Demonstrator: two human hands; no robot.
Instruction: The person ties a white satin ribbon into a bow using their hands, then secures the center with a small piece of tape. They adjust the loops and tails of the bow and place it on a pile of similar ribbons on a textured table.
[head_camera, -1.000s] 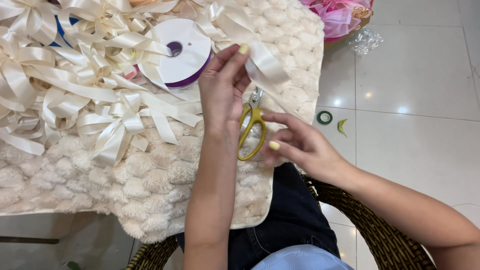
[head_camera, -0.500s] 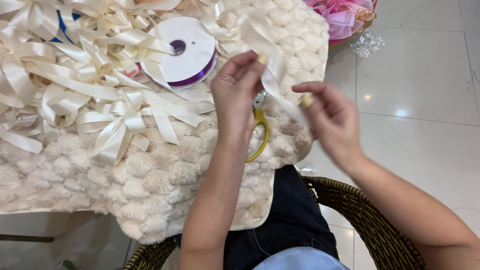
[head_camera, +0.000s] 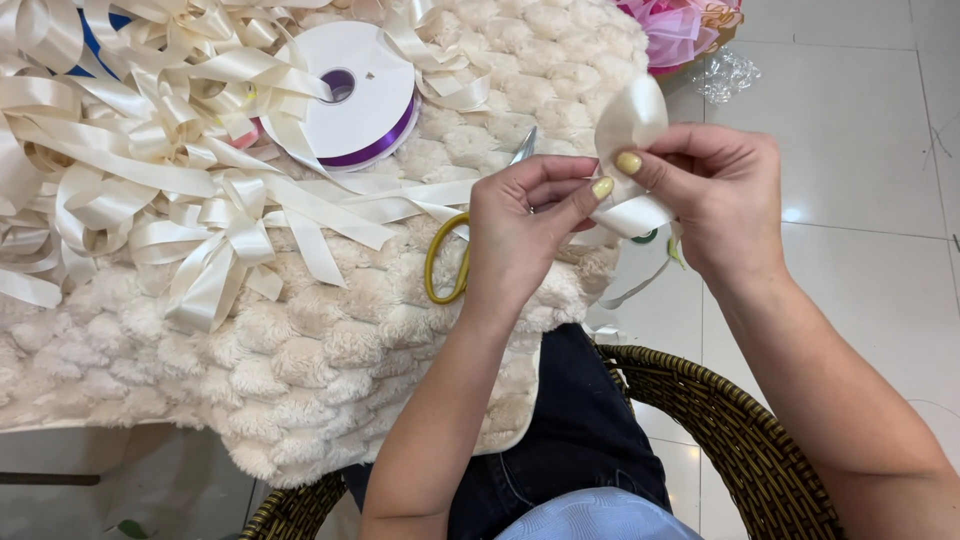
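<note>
Clearly both hands pinched one cream ribbon loop (head_camera: 632, 122) above the counter's right edge. The right hand (head_camera: 722, 200) closed its fingers (head_camera: 640, 166) on the loop's base, and the left hand (head_camera: 528, 232) gripped just left of it. The loop stood up and away, its long axis near-to-far; yellow-handled scissors (head_camera: 447, 262) lay left of the left hand.

— How is the light?

— Bright, even and soft, seemingly from overhead. The glossy floor tiles (head_camera: 860, 110) at the right of the frame carry small white glare spots, and the satin ribbons (head_camera: 150, 180) at upper left shine.

— Shadows?

— Faint ones only: under the fluffy blanket (head_camera: 330, 350) at lower left, and below the forearms.

— Sharpness?

— Mostly crisp in the centre. The lower corners look slightly soft, and lines bend a little toward the edges.
</note>
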